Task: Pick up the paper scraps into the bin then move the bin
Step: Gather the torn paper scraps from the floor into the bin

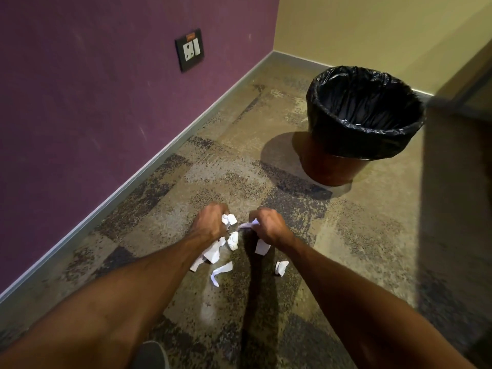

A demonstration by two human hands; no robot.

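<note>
White paper scraps point(213, 255) lie scattered on the patterned carpet in front of me. My left hand point(211, 223) is down on the pile and grips a crumpled scrap point(229, 219). Beside it, my right hand point(270, 226) pinches a thin strip of paper point(249, 224). Several loose pieces stay on the floor, among them a curled strip point(221, 271) and a small piece point(281, 267) under my right forearm. The bin point(332, 170), brown with a black liner point(364, 145), stands upright beyond my hands to the right, near the corner.
A purple wall with a socket plate point(189, 49) runs along the left, a yellow wall closes the back. A dark panel or furniture edge point(458, 161) rises at the right beside the bin. My shoe point(153, 355) shows at the bottom edge.
</note>
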